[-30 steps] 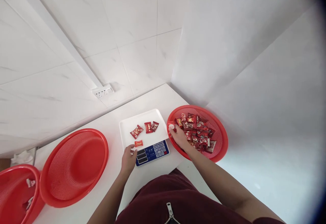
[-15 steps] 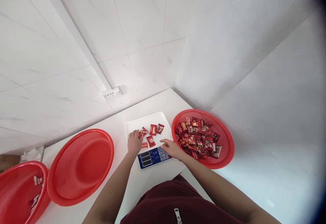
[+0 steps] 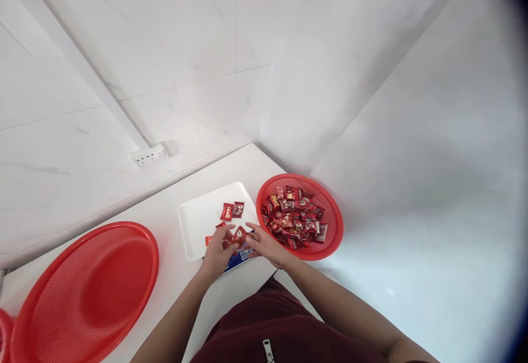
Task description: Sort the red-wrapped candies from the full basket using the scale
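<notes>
A white scale [image 3: 198, 217] with a blue keypad sits on the white counter. Two red candy packets [image 3: 232, 210] lie on its white platform. My left hand [image 3: 217, 253] is over the platform's front edge, fingers pinched on red candy packets [image 3: 237, 236]. My right hand [image 3: 264, 245] is right beside it, fingers touching the same packets above the keypad. A red mesh basket [image 3: 325, 209] to the right holds several wrapped candies [image 3: 291, 217].
A large empty red mesh basket [image 3: 82, 291] lies at the left of the counter. Another red basket's edge [image 3: 3, 335] shows at the far left. A white wall socket [image 3: 147, 155] sits on the tiled wall. White walls close the corner behind.
Both hands came together at the platform's front edge and gathered candy packets from it. Fewer packets lie on the platform. The camera view shifted right, so the far-left basket is nearly out of view.
</notes>
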`<state>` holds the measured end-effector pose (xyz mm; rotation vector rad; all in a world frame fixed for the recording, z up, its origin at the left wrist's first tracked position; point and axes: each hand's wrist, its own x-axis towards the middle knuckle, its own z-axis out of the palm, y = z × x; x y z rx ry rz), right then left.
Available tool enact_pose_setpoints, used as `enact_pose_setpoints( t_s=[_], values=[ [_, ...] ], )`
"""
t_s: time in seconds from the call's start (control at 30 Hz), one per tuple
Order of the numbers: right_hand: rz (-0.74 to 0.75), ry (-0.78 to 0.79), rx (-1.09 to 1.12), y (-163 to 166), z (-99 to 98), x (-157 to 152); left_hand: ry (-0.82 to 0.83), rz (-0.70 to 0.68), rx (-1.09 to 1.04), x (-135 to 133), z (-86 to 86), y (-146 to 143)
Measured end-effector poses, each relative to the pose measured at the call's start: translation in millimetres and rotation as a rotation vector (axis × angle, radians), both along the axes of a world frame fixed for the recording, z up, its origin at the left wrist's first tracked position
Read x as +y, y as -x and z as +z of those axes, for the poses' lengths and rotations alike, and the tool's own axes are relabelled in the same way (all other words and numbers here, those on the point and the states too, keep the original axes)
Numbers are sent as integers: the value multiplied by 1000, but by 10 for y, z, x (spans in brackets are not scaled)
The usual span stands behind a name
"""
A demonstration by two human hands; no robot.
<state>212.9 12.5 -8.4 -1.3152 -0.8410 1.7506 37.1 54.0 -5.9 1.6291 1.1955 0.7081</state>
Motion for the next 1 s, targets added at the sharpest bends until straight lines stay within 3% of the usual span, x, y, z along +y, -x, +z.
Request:
enact_pose_setpoints(
  t_s=[0.07, 0.13, 0.3, 0.37, 0.43, 0.57, 0.77, 0.87, 1.0],
  values=[
    [90, 0, 28, -46, 55, -18, 86, -99, -39, -175, 7, -117],
    [122, -2, -71, -163, 62, -26, 145, -92, -49, -288, -21, -189],
    [-130, 25, -522, -878, -41, 12, 252, 53, -30, -324, -84, -84],
    [-13, 49, -893, -1226, -108, 46, 307, 54, -8, -307, -99, 38],
    [127, 110, -1092, -1493, -198, 99, 365, 40, 27, -301, -126, 156],
    [157, 152, -1119, -1644, -464, 262, 433, 42, 54, -323, -212, 269],
    [41, 228, -1184, -1395, -860, 400, 385, -19, 94, -343, -251, 123],
    [-10, 190, -1147, -1379, -916, 390, 384, -73, 113, -336, -224, 59],
    [-72, 102, -1008, -1507, -850, 340, 398, -96, 127, -318, -199, 71]
  ],
)
